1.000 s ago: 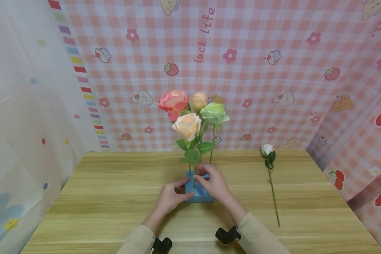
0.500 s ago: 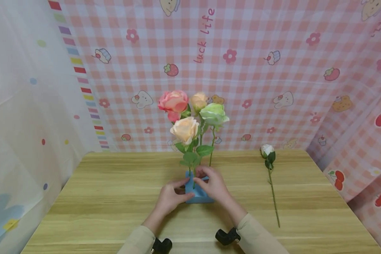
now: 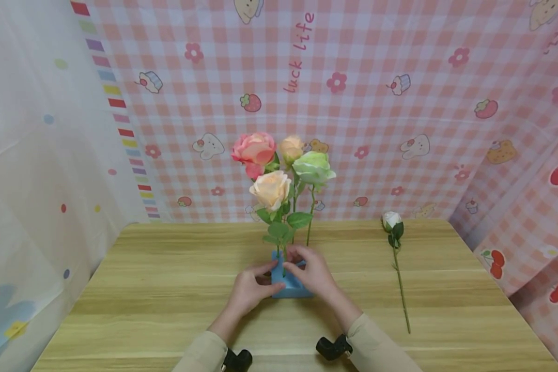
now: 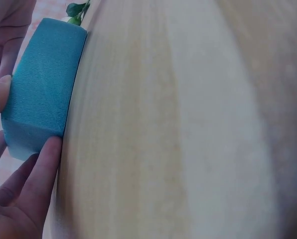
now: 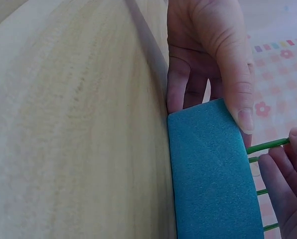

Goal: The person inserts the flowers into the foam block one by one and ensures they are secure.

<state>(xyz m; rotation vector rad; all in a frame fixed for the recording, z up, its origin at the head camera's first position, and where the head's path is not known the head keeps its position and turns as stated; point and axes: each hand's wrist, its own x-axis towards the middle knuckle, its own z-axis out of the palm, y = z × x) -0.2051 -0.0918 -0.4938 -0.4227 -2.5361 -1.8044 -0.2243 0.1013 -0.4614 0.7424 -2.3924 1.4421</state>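
Observation:
A blue foam block stands on the wooden table with several artificial roses upright in it. My left hand grips the block's left end, thumb on the top near the front; in the right wrist view its thumb presses on the foam. My right hand pinches the green stem of the front peach rose between thumb and fingertips, low above the foam. Behind that rose are a coral-pink rose, a smaller peach rose and a pale green rose.
A white rose with a long stem lies on the table to the right. A pink checked cloth hangs behind the table's back edge, and a white dotted cloth on the left.
The front peach rose has sunk a little and leaned slightly left, with my right hand moving down on its stem. In the last half second hardly anything moved. My left hand stays on the block.

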